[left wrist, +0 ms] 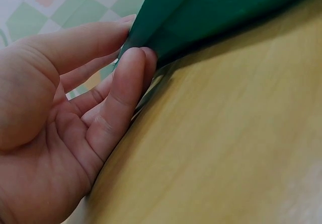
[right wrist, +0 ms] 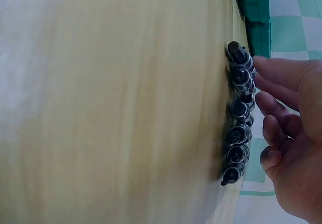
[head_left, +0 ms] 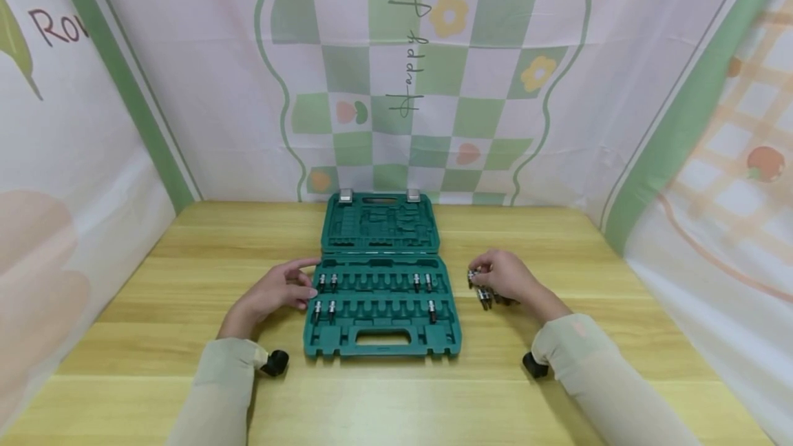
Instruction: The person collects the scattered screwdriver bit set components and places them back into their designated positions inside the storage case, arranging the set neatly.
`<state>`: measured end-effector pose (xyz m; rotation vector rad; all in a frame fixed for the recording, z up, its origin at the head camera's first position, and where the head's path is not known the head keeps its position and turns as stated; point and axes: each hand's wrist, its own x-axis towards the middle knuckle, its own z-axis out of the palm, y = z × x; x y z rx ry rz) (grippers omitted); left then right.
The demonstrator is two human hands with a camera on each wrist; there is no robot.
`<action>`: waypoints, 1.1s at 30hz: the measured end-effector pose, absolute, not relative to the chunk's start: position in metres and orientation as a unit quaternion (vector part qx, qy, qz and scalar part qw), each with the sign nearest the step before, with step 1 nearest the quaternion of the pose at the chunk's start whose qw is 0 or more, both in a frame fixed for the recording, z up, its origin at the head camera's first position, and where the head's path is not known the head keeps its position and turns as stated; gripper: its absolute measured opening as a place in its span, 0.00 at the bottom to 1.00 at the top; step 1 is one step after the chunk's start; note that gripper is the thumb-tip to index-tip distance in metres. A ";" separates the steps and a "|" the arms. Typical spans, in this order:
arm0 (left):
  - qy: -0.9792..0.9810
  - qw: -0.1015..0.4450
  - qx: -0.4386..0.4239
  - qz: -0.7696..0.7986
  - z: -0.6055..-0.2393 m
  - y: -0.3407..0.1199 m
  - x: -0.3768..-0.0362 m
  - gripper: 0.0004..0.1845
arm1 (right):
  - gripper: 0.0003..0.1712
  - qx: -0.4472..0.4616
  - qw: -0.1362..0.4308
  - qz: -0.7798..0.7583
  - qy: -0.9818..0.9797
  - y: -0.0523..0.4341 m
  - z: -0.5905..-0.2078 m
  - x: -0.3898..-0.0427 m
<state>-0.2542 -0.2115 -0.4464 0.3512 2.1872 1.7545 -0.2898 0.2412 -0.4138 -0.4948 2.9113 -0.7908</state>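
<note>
An open green tool case (head_left: 381,348) lies mid-table, its lid (head_left: 379,222) flat behind it. Several metal bit sockets (head_left: 327,282) stand in slots at the tray's left and right ends. My left hand (head_left: 286,288) rests at the case's left edge. In the left wrist view its straight fingers (left wrist: 128,78) touch the green edge (left wrist: 201,12). My right hand (head_left: 504,277) is to the right of the case, over a loose row of sockets (head_left: 483,296) on the wood. In the right wrist view its lightly bent fingertips (right wrist: 264,65) reach the row of sockets (right wrist: 239,113) without closing round any.
The wooden table (head_left: 396,405) is walled on three sides by a printed cloth backdrop (head_left: 403,88). Black wrist mounts (head_left: 275,362) (head_left: 534,365) sit under both sleeves. The case's corner (right wrist: 254,12) shows just beyond the loose sockets.
</note>
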 end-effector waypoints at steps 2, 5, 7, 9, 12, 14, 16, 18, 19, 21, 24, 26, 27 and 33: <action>0.764 0.157 0.121 0.614 -0.447 -0.211 -0.255 0.35 | 0.13 -0.162 0.038 -0.257 0.952 0.241 -0.414 -0.290; 0.765 0.157 0.119 0.614 -0.447 -0.211 -0.255 0.35 | 0.12 -0.172 0.029 -0.244 0.954 0.241 -0.415 -0.290; 0.765 0.157 0.119 0.613 -0.447 -0.211 -0.255 0.35 | 0.12 -0.180 0.022 -0.236 0.955 0.241 -0.415 -0.291; 0.766 0.156 0.120 0.613 -0.446 -0.211 -0.255 0.35 | 0.12 -0.188 0.018 -0.230 0.955 0.240 -0.416 -0.291; 0.765 0.156 0.121 0.613 -0.446 -0.211 -0.254 0.35 | 0.10 -0.191 0.013 -0.224 0.955 0.238 -0.416 -0.292; 0.764 0.156 0.120 0.614 -0.445 -0.211 -0.254 0.35 | 0.08 -0.190 0.011 -0.223 0.956 0.238 -0.417 -0.292; 0.764 0.156 0.120 0.615 -0.445 -0.211 -0.253 0.35 | 0.08 -0.186 0.008 -0.223 0.957 0.237 -0.417 -0.293; 0.764 0.156 0.120 0.615 -0.445 -0.211 -0.253 0.35 | 0.07 -0.183 0.004 -0.224 0.957 0.236 -0.418 -0.293; 0.764 0.156 0.120 0.615 -0.445 -0.211 -0.253 0.35 | 0.07 -0.182 0.001 -0.224 0.957 0.235 -0.418 -0.293; 0.763 0.156 0.121 0.615 -0.445 -0.211 -0.253 0.35 | 0.07 -0.182 -0.007 -0.221 0.958 0.234 -0.419 -0.293; 0.763 0.156 0.123 0.616 -0.446 -0.212 -0.254 0.35 | 0.08 -0.183 -0.020 -0.218 0.958 0.232 -0.419 -0.292; 0.762 0.157 0.123 0.616 -0.447 -0.212 -0.254 0.35 | 0.08 -0.181 -0.024 -0.219 0.959 0.230 -0.419 -0.291; 0.761 0.157 0.124 0.617 -0.447 -0.212 -0.254 0.35 | 0.08 -0.179 -0.023 -0.222 0.958 0.229 -0.418 -0.291; 0.763 0.156 0.126 0.614 -0.448 -0.212 -0.255 0.35 | 0.07 -0.176 -0.018 -0.244 0.954 0.224 -0.418 -0.288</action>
